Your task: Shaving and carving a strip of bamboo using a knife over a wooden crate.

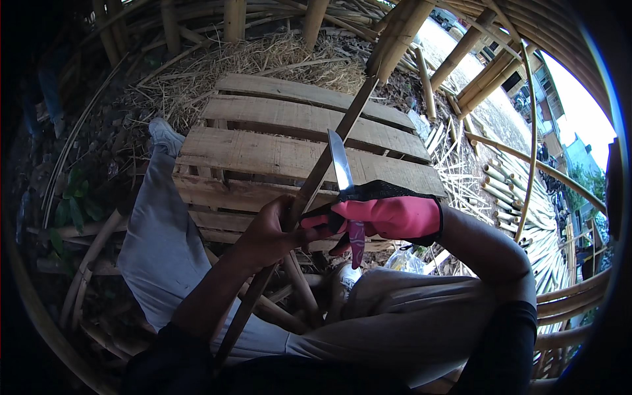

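A long brown bamboo strip (pixel 347 122) slants from the far side of a wooden slatted pallet (pixel 263 145) down toward my lap. My bare left hand (pixel 275 230) is closed around its middle. In my right hand (pixel 388 216), which wears a pink and black glove, is a knife (pixel 340 161). The knife's blade points up and away, just right of the strip. A purple patterned part, perhaps the handle or its wrapping, shows below the gloved fingers. Both hands are close together above the pallet's near edge, and the gloved fingertips are beside the strip.
My legs in light trousers (pixel 161 237) straddle the pallet's near side. Dry straw (pixel 276 56) lies beyond it. Cut bamboo poles (pixel 503 187) are stacked at right, near upright bamboo posts (pixel 401 39). More poles lie on the ground at left and below my hands.
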`<action>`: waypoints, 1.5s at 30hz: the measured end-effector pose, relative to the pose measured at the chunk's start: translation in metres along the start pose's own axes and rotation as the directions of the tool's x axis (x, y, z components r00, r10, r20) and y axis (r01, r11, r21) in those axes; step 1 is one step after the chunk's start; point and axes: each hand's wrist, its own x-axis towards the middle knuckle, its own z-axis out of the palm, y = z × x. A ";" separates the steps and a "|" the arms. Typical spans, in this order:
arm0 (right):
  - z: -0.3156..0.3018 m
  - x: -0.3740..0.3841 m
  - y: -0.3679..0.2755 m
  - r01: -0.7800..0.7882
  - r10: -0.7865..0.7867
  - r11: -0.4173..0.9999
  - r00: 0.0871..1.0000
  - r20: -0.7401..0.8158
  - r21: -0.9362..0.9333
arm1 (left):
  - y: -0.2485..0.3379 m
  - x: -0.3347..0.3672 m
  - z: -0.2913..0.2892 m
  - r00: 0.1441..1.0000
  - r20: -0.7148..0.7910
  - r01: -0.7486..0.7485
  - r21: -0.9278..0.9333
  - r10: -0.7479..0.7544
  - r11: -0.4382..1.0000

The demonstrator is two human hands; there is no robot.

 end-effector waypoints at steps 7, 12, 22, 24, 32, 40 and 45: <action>-0.031 -0.007 0.017 0.480 -0.394 0.840 0.861 0.322 -0.253 | 0.000 0.003 -0.007 0.998 -0.031 0.047 0.046 -0.046 0.998; -0.016 -0.002 0.011 0.159 -0.168 0.984 0.979 0.118 0.084 | -0.001 0.000 -0.005 0.999 0.042 -0.012 0.017 0.012 1.000; -0.008 -0.007 0.018 0.216 -0.241 0.955 0.965 0.107 0.204 | -0.002 0.001 -0.001 0.999 0.025 0.033 0.054 -0.034 0.998; -0.019 0.000 0.030 0.120 -0.167 0.942 0.978 0.127 0.312 | 0.001 0.002 -0.002 1.000 0.010 0.019 0.105 -0.021 0.994; -0.015 -0.004 0.014 0.259 -0.333 0.927 0.902 0.276 0.272 | 0.017 -0.005 -0.008 1.000 -0.019 -0.008 0.165 0.011 0.986; 0.004 -0.007 -0.005 -0.011 0.008 1.000 0.995 0.103 0.023 | 0.022 -0.009 -0.003 0.998 -0.056 0.023 0.175 -0.013 0.984; -0.010 -0.004 0.012 0.050 -0.049 0.996 0.999 0.017 -0.070 | 0.022 -0.005 0.004 0.997 -0.049 0.058 0.140 -0.052 0.988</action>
